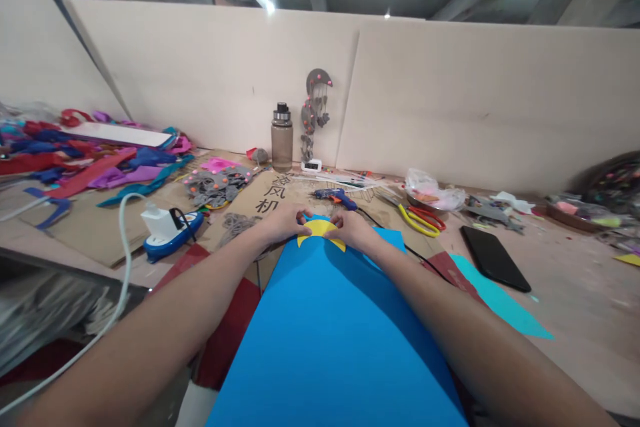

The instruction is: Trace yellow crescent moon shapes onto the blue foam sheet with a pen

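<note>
A yellow crescent [319, 229] lies against the far end of a large blue sheet [335, 327], its points curving toward me. My left hand [287, 222] pinches the crescent's left side between thumb and fingers. On its right side, my right hand [353, 228] grips it the same way. The blue sheet stretches from the crescent down to the bottom of the view, between my forearms. A smaller blue piece [393, 238] shows beside my right wrist. Just beyond my hands lies a blue glue gun [336, 197] with a dark cord.
Right of my hands are yellow-handled scissors [419, 220], a black phone [495, 257] and a turquoise sheet [500, 300]. A bottle [282, 140] stands by the white partition [200, 67]. At left are a blue power strip [173, 238], its white cable, and heaped felt scraps [115, 170].
</note>
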Motion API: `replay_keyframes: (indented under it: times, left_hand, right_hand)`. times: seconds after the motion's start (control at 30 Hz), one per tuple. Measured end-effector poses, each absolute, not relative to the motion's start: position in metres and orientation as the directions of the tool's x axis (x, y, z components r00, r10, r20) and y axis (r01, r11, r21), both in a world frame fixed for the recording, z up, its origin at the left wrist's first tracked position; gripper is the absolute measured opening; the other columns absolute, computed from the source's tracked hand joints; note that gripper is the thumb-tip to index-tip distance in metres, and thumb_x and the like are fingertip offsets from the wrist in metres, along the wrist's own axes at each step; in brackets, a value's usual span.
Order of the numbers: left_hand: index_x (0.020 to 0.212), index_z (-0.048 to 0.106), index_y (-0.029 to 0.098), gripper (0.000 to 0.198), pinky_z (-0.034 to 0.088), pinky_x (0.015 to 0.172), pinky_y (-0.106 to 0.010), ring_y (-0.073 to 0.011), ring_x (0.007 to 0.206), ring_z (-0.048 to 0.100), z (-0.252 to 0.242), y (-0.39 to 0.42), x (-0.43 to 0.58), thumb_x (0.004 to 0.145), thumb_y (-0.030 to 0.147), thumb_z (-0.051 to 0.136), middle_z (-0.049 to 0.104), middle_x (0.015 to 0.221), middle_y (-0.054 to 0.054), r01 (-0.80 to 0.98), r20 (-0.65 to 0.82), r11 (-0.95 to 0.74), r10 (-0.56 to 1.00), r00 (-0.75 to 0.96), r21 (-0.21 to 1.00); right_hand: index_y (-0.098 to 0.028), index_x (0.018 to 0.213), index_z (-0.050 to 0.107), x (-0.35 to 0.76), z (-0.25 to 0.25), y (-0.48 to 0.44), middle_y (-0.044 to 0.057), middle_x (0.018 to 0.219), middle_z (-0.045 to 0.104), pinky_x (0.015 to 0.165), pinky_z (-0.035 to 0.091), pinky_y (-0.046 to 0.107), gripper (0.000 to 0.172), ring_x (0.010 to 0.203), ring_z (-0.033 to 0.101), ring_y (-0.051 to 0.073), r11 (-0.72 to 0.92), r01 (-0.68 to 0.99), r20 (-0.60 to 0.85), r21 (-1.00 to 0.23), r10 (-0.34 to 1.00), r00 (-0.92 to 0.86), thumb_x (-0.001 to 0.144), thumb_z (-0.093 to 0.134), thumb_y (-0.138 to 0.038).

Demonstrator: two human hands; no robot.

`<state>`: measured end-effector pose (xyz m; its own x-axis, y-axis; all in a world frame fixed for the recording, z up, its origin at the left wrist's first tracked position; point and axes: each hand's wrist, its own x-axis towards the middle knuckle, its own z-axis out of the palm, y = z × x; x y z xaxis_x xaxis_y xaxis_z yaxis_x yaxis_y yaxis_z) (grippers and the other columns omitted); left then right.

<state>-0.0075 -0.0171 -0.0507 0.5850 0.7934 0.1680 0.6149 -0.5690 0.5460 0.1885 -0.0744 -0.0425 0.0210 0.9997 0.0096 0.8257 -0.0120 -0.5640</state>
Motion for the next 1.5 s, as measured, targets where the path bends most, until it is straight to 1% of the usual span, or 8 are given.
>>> replay_keyframes:
  times: [0.1, 0.2, 0.37, 0.67, 0.93, 1.2, 1.37, 1.5]
  left_hand:
    - [0.090, 0.072, 0.016, 0.020, 0.044, 0.061, -0.024, -0.0144, 0.067, 0.060, -0.048, -0.017, -0.007, 0.072, 0.025, 0.069, 0.067, 0.074, 0.001, 0.611, 0.261, -0.582, 0.803, 0.535, 0.537]
    - [0.077, 0.070, 0.017, 0.010, 0.045, 0.069, -0.025, -0.0144, 0.075, 0.059, -0.045, -0.018, -0.007, 0.073, 0.012, 0.062, 0.066, 0.077, 0.000, 0.605, 0.388, -0.630, 0.777, 0.496, 0.487]
    - [0.073, 0.069, 0.016, 0.019, 0.045, 0.084, -0.028, -0.0168, 0.088, 0.059, -0.040, -0.025, -0.006, 0.072, 0.002, 0.056, 0.066, 0.087, -0.005, 0.593, 0.487, -0.696, 0.713, 0.505, 0.404]
    - [0.084, 0.076, 0.019, 0.014, 0.047, 0.075, -0.024, -0.0166, 0.082, 0.065, -0.042, -0.022, -0.014, 0.078, 0.020, 0.064, 0.073, 0.088, -0.003, 0.564, 0.212, -0.749, 0.649, 0.731, 0.347]
    - [0.080, 0.077, 0.019, 0.025, 0.046, 0.073, -0.024, -0.0190, 0.084, 0.065, -0.035, -0.012, -0.026, 0.086, 0.033, 0.056, 0.075, 0.088, -0.003, 0.630, 0.174, -0.699, 0.704, 0.688, 0.339]
    - [0.094, 0.076, 0.020, 0.023, 0.044, 0.091, -0.027, -0.0189, 0.098, 0.064, -0.033, -0.020, -0.022, 0.088, 0.028, 0.056, 0.074, 0.104, -0.004, 0.580, 0.125, -0.760, 0.632, 0.765, 0.294]
    - [0.095, 0.076, 0.020, 0.023, 0.044, 0.095, -0.027, -0.0188, 0.103, 0.064, -0.029, -0.023, -0.021, 0.088, 0.028, 0.057, 0.074, 0.107, -0.004, 0.600, 0.093, -0.743, 0.648, 0.756, 0.297]
    - [0.095, 0.077, 0.022, 0.023, 0.044, 0.094, -0.027, -0.0191, 0.103, 0.064, -0.028, -0.023, -0.023, 0.087, 0.029, 0.056, 0.073, 0.108, -0.003, 0.594, 0.096, -0.751, 0.640, 0.763, 0.288]
  right_hand:
    - [-0.016, 0.083, 0.069, 0.193, -0.049, -0.073, 0.001, 0.074, 0.063, 0.061, 0.043, 0.023, 0.006, 0.069, 0.057, 0.014, 0.167, 0.749, 0.254, -0.641, 0.967, 0.001, 0.078, 0.068, -0.019]
    - [-0.018, 0.085, 0.072, 0.198, -0.061, -0.073, 0.004, 0.087, 0.064, 0.079, 0.047, 0.030, 0.010, 0.085, 0.058, 0.017, 0.421, 0.764, 0.525, -0.489, 0.842, -0.128, 0.081, 0.063, -0.014]
    - [-0.019, 0.095, 0.075, 0.208, -0.071, -0.074, 0.009, 0.098, 0.067, 0.088, 0.047, 0.034, 0.024, 0.097, 0.059, 0.021, 0.520, 0.804, 0.593, -0.288, 0.756, -0.277, 0.087, 0.054, -0.011]
    - [-0.017, 0.096, 0.076, 0.216, -0.050, -0.089, 0.009, 0.101, 0.071, 0.094, 0.046, 0.031, 0.033, 0.099, 0.062, 0.020, 0.454, 0.853, 0.269, -0.257, 0.882, -0.388, 0.080, 0.052, -0.001]
    - [-0.014, 0.098, 0.073, 0.207, -0.043, -0.097, 0.011, 0.110, 0.069, 0.099, 0.043, 0.031, 0.021, 0.108, 0.060, 0.021, 0.405, 0.878, 0.238, -0.257, 0.907, -0.348, 0.087, 0.056, -0.010]
    - [-0.015, 0.100, 0.073, 0.201, -0.038, -0.103, 0.012, 0.104, 0.068, 0.094, 0.044, 0.033, 0.021, 0.102, 0.062, 0.023, 0.444, 0.883, 0.180, -0.154, 0.891, -0.416, 0.092, 0.054, -0.022]
    - [-0.015, 0.101, 0.073, 0.204, -0.036, -0.099, 0.010, 0.106, 0.071, 0.094, 0.044, 0.030, 0.023, 0.102, 0.063, 0.021, 0.410, 0.872, 0.216, -0.267, 0.907, -0.361, 0.091, 0.053, -0.017]
    - [-0.018, 0.097, 0.074, 0.218, -0.027, -0.094, 0.007, 0.102, 0.073, 0.083, 0.047, 0.027, 0.024, 0.092, 0.066, 0.018, 0.241, 0.885, 0.302, -0.400, 0.945, -0.121, 0.090, 0.051, -0.018]
